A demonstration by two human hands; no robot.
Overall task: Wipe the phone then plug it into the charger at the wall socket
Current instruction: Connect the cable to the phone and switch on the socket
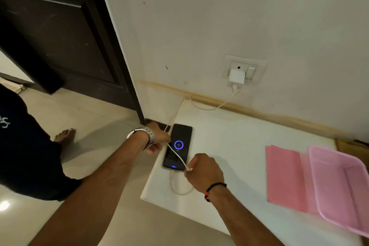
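The phone (175, 138) lies flat near the left edge of a white table (229, 146), its screen lit with a blue charging ring. A white cable (211, 108) runs from the white charger (236, 79) in the wall socket (244, 70), crosses the screen and loops below the phone's near end. My left hand (157, 140), with a metal watch on the wrist, holds the cable at the phone's left side. My right hand (203, 170) pinches the cable at the phone's near right corner.
A folded pink cloth (283, 177) lies on the table's right half, partly under a pink plastic tray (339, 185) at the right edge. A dark door (60, 36) stands at the left. Beside the table is tiled floor with my bare foot (65, 136).
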